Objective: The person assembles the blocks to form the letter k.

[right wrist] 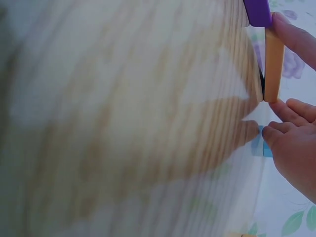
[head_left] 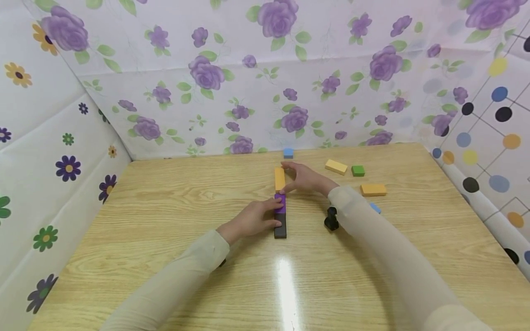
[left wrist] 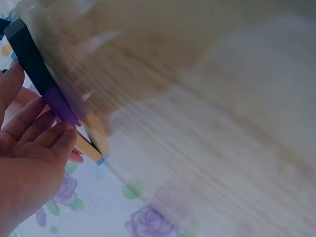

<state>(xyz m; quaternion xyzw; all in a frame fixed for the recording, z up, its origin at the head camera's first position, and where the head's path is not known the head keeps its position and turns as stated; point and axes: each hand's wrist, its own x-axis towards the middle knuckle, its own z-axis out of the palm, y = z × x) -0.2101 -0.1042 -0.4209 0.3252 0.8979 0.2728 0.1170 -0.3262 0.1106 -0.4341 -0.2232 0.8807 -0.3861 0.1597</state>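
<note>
My right hand [head_left: 305, 177] holds an orange block [head_left: 279, 179] lengthwise, with the thumb at its near end and fingers at its far end. In the right wrist view, the block [right wrist: 274, 64] touches or nearly touches a purple block [right wrist: 257, 12]. Behind the purple block, a black block [head_left: 280, 226] continues the line toward me. My left hand [head_left: 253, 217] rests at the left of this line. Its fingertips touch the purple block [left wrist: 60, 106], and its thumb touches the black block [left wrist: 30, 54]. The fingers look fairly straight.
A blue block [head_left: 288, 153] lies at the table's back edge. On the right are a light yellow block [head_left: 336, 167], a green block [head_left: 358, 171], another orange block [head_left: 373, 190] and a partly hidden blue piece [head_left: 375, 208]. A black knobbed object [head_left: 331, 219] stands beside the right sleeve.
</note>
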